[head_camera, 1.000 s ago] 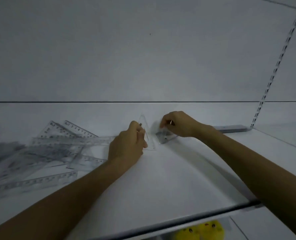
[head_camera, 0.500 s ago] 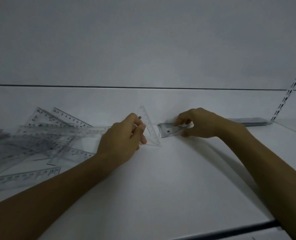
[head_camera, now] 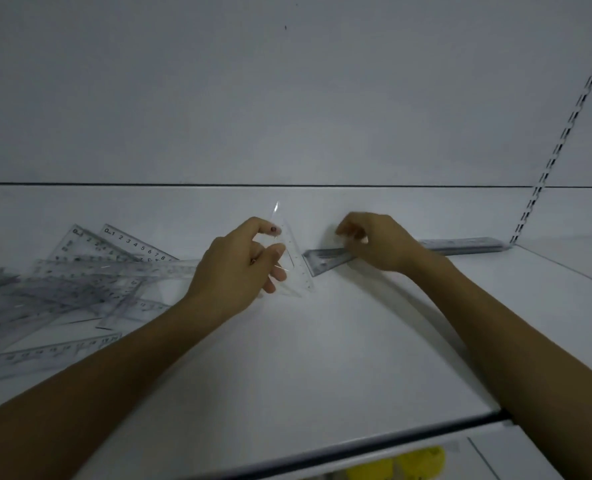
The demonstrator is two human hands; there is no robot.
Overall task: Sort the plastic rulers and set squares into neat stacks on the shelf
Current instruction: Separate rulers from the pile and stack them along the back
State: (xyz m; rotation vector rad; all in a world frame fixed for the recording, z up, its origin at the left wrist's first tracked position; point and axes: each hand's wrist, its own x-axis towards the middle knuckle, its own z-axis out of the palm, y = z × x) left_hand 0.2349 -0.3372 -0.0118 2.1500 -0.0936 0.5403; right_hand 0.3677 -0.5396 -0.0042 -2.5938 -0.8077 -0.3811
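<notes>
On the shelf (head_camera: 322, 358), loose rulers (head_camera: 80, 289) sprawl left of the left hand (head_camera: 235, 268); one scale reads 0 to 8. That hand pinches a clear set square (head_camera: 298, 268) upright. The right hand (head_camera: 381, 244), just beside it, curls over a grey set-square stack (head_camera: 322, 262); whether it grips is unclear. Stacked rulers (head_camera: 460, 244) lie beyond it.

The left forearm (head_camera: 114, 368) and right forearm (head_camera: 516, 341) are showing bare down to the lower corners of the frame. The left hand (head_camera: 239, 268) is wearing dark reddish nail polish; the nails of the right hand (head_camera: 381, 242) are proving too blurred to judge.
</notes>
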